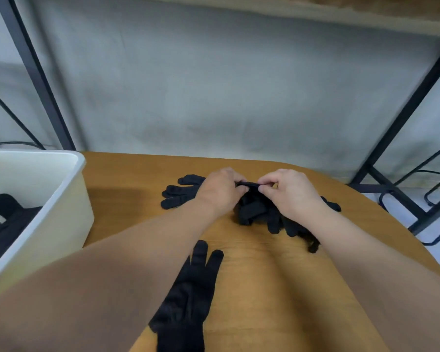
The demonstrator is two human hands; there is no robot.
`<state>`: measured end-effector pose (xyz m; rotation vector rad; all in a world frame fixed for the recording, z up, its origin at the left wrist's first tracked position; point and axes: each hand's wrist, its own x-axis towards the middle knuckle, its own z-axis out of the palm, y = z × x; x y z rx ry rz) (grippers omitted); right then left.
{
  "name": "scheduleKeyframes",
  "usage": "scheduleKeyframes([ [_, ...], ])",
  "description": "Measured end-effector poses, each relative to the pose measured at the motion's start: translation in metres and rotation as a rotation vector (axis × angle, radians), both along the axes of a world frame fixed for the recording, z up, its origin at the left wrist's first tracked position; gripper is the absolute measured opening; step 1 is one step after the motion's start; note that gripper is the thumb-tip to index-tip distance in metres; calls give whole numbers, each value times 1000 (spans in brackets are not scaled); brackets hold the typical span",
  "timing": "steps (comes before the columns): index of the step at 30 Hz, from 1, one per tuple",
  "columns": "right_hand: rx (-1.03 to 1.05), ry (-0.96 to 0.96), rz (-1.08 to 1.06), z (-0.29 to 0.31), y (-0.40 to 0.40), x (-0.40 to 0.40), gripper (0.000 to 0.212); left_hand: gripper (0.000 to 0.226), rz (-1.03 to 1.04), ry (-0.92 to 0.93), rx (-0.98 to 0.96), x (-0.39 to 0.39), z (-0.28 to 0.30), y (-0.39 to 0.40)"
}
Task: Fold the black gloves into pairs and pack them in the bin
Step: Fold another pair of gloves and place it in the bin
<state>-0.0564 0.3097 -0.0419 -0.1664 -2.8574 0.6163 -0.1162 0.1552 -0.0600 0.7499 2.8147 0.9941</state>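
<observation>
My left hand and my right hand both pinch the upper edge of a bunched black glove over the middle of the wooden table. Behind my left hand lies another black glove with its fingers pointing left. More black gloves lie in a heap under my right wrist. One black glove lies flat near the front edge, fingers pointing away from me. The white bin at the left holds folded black gloves.
A grey cloth backdrop hangs behind the table. Black metal frame legs stand at the left and black metal legs at the right. Black chair frames stand on the floor at the right.
</observation>
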Motion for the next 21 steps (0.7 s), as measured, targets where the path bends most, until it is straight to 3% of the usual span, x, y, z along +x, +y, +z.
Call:
scheduleKeyframes([
  [4, -121, 6, -7, 24, 3, 8, 17, 18, 5, -22, 77, 8, 38, -11],
  [12, -367, 210, 68, 86, -17, 38, 21, 29, -34, 37, 158, 42, 120, -33],
  [21, -490, 60, 150, 132, -47, 77, 9, 14, -53, -62, 121, 84, 161, -86],
])
